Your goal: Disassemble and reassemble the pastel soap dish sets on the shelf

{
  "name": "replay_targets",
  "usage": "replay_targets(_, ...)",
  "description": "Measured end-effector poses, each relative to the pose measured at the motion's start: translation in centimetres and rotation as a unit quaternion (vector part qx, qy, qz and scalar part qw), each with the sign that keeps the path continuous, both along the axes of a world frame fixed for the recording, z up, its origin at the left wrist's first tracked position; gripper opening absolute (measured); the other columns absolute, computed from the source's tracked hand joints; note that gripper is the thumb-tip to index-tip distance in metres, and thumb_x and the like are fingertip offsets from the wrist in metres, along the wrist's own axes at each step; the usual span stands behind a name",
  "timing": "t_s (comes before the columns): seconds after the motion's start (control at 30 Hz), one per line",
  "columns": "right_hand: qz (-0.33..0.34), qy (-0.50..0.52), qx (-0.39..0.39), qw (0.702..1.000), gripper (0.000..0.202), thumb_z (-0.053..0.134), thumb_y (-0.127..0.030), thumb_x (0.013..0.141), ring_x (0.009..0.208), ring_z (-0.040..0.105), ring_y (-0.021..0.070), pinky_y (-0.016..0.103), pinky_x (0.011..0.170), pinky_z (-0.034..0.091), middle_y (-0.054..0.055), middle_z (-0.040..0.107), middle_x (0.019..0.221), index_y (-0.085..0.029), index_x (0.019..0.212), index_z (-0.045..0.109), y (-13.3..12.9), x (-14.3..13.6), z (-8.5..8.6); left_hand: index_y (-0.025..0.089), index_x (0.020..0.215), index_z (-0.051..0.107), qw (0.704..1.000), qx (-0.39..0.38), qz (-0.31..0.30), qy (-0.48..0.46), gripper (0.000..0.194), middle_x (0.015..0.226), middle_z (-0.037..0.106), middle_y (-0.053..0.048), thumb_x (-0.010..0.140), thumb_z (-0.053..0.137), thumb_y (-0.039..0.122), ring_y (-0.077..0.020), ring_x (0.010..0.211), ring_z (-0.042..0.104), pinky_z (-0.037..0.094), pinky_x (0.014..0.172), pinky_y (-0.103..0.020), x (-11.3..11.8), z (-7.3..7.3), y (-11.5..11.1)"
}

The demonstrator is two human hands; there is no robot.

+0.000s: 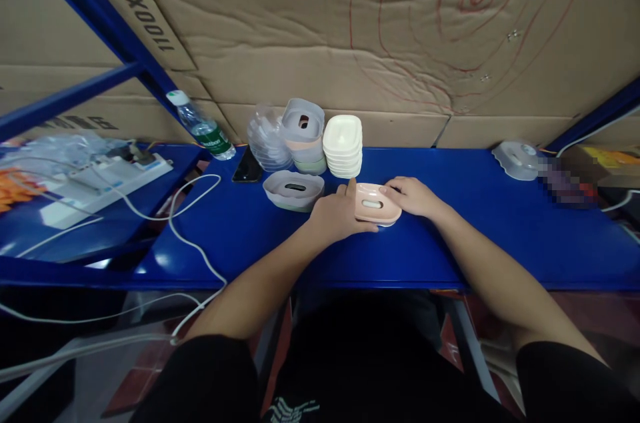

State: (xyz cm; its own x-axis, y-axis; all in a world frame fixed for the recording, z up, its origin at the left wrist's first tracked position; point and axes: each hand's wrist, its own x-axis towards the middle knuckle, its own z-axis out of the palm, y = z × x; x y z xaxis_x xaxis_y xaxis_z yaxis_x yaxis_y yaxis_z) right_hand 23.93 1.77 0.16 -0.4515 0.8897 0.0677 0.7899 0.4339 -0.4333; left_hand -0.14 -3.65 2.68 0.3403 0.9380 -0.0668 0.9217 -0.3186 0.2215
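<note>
Between my hands, low over the blue table, is a pink soap dish [379,212] with an oval slot, and a white edge shows beneath it. My left hand [336,213] grips its left side, thumb along the front edge and fingers behind. My right hand [411,196] holds the back right corner, thumb on the rim. To the left sits a grey wavy-rimmed dish [294,191] with an oval slot. Behind are a stack of cream dishes [343,146], a stack of grey, pink and green dishes [303,123], and nested clear plastic pieces [270,139].
A water bottle [213,137] and a black phone [247,165] stand left on the blue table [400,256]. A power strip [107,189] and white cables lie further left. At the right is a clear plastic piece [517,160]. A cardboard wall [280,23] closes off the back.
</note>
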Motion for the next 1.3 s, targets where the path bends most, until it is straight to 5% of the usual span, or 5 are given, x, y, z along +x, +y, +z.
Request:
replay_targets(0.13,-0.015,-0.017,-0.003,1.000,0.047,0.042,-0.051,0.106,0.098,0.072,0.0254,0.035,0.083,0.050,0.009,0.078,0.108,-0.022,0.099,0.077,-0.1,0.0,0.3,0.019,0.163,0.027,1.000,-0.010,0.004,-0.001,0.118,0.144,0.058,-0.020,0.072,0.081,0.072,-0.0384,0.117,0.069,0.055,0.090,-0.041,-0.1,-0.1,0.4)
replay_targets(0.4,-0.013,-0.018,-0.012,1.000,0.046,0.044,-0.052,0.105,0.099,0.071,0.0247,0.034,0.086,0.050,0.009,0.078,0.108,-0.022,0.096,0.078,0.1,0.4,0.3,0.022,0.159,0.034,0.999,-0.029,0.003,-0.012,0.119,0.141,0.060,-0.018,0.066,0.079,0.081,-0.0403,0.116,0.069,0.054,0.092,-0.045,-0.4,-0.5,1.0)
replay_targets(0.87,-0.014,-0.059,-0.012,0.998,0.038,0.044,-0.046,0.105,0.110,0.069,0.0280,0.038,0.091,0.050,0.010,0.076,0.118,-0.023,0.113,0.073,0.3,0.5,-0.2,0.016,0.161,0.030,0.999,-0.009,-0.031,0.012,0.109,0.151,0.049,-0.021,0.079,0.076,0.070,-0.0352,0.121,0.068,0.055,0.092,-0.038,0.3,-0.7,0.6)
replay_targets(1.3,-0.032,-0.049,-0.013,0.998,0.037,0.047,-0.046,0.105,0.111,0.070,0.0270,0.037,0.092,0.052,0.010,0.077,0.120,-0.023,0.115,0.075,0.6,0.7,-0.2,0.025,0.152,0.049,0.992,0.052,-0.092,-0.071,0.087,0.150,0.052,-0.013,0.081,0.078,0.066,-0.0297,0.118,0.069,0.056,0.096,-0.037,-0.6,-0.5,1.0)
